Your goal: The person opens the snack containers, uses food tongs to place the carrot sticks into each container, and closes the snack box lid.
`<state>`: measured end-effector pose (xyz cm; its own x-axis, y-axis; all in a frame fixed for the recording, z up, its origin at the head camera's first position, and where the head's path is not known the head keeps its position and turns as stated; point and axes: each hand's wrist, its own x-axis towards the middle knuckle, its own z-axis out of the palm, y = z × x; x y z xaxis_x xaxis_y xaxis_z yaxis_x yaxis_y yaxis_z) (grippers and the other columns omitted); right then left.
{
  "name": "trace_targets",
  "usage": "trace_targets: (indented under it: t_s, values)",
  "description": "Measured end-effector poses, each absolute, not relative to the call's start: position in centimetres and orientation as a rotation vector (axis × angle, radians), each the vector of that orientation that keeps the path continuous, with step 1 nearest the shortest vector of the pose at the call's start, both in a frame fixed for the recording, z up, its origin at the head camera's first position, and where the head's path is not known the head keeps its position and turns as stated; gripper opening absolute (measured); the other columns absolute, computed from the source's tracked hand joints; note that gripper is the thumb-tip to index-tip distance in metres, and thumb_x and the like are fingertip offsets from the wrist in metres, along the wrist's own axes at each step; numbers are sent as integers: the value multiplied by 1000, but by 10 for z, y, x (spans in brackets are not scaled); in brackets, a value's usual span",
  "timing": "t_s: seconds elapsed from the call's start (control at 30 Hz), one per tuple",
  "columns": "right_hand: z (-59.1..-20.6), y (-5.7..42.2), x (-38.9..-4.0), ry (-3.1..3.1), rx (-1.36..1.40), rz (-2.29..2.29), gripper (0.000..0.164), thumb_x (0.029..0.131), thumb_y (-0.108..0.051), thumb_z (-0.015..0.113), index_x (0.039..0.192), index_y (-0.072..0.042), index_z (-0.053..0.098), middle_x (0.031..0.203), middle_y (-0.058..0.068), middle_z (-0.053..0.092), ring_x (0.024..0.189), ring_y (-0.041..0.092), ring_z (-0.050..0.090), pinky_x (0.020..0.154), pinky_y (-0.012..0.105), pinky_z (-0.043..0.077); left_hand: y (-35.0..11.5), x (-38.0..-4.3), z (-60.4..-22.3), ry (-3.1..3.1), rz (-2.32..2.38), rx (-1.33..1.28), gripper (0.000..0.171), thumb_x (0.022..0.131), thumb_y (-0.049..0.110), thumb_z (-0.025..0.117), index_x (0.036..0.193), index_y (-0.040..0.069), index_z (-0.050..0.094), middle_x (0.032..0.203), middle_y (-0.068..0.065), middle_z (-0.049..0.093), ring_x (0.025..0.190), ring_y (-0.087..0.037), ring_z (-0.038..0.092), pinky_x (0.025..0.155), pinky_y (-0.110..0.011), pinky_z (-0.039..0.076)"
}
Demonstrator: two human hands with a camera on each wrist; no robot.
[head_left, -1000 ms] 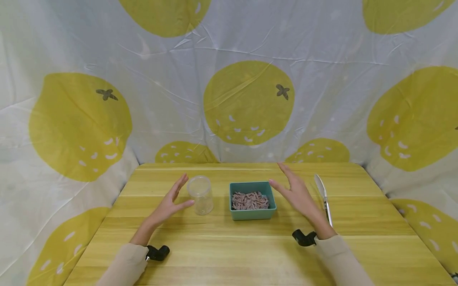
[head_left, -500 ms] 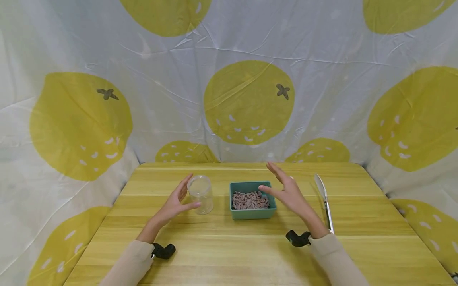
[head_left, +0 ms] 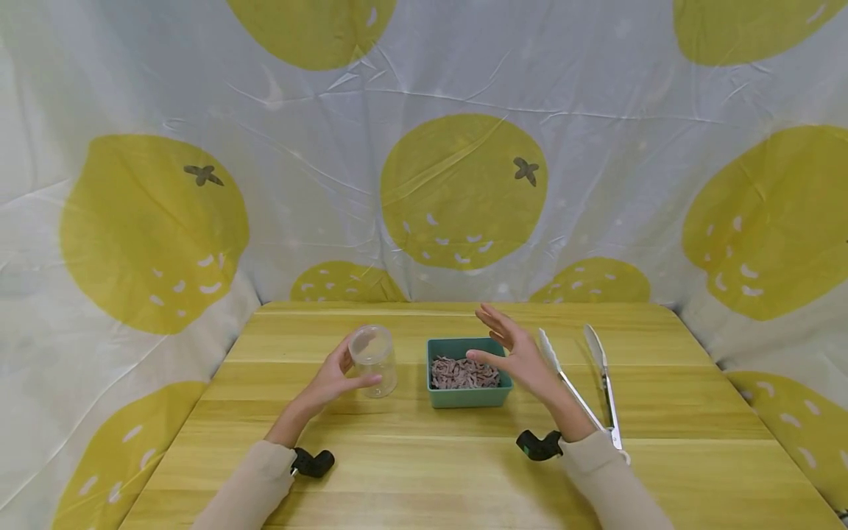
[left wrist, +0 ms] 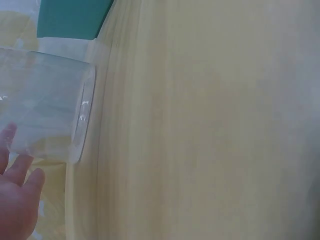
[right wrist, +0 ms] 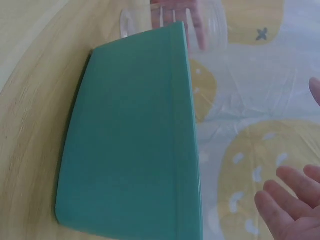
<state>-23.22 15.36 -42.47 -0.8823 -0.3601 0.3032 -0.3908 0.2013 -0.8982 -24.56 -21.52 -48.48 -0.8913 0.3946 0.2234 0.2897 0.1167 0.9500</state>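
A clear plastic jar [head_left: 375, 372] stands upright on the wooden table, left of centre. My left hand [head_left: 327, 383] reaches round its left side, thumb in front and fingers behind, not visibly tightened; whether it touches the wall I cannot tell. Through the jar, the right wrist view shows those fingers [right wrist: 196, 25] fairly straight. To the jar's right sits a teal rectangular box [head_left: 467, 398] holding brownish-mauve shredded strips [head_left: 464, 374]. My right hand [head_left: 526, 364] hovers over the box's right side with spread fingers, holding nothing.
Metal tongs [head_left: 610, 401] lie spread on the table [head_left: 424, 478] right of the box, their near end partly behind the right forearm. A lemon-print cloth [head_left: 457, 191] hangs behind the table and along both sides. Each wrist wears a black camera.
My left hand has moved right, from beside the jar to around it. My right hand has shifted left over the box's edge, uncovering the second arm of the tongs.
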Motion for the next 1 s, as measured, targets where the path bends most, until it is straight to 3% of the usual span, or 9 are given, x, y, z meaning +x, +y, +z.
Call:
trace_targets:
  t_s: [0.57,0.87,1.0]
  values:
    - [-420,140,-235,-2388,773,1848,79,89,-17,78,155,-20,35,154,5,43,142,23,38,115,40,33,-213,-253,-479,2254,1932,792,72,88,-1,74,151,6,39,146,-26,45,134,-49,40,112,-62,27]
    - [-416,138,-235,-2362,785,1889,77,89,-14,78,154,-17,38,152,5,44,141,22,40,113,35,36,-211,-251,-462,2302,1879,837,70,89,5,76,150,13,44,144,-18,52,129,-40,51,109,-59,34]
    - [-415,137,-233,-2333,806,1929,75,89,-10,77,153,-15,39,152,10,44,141,24,40,113,40,35,-209,-246,-456,2316,1863,829,68,87,8,78,148,15,47,141,-14,55,126,-37,54,107,-56,38]
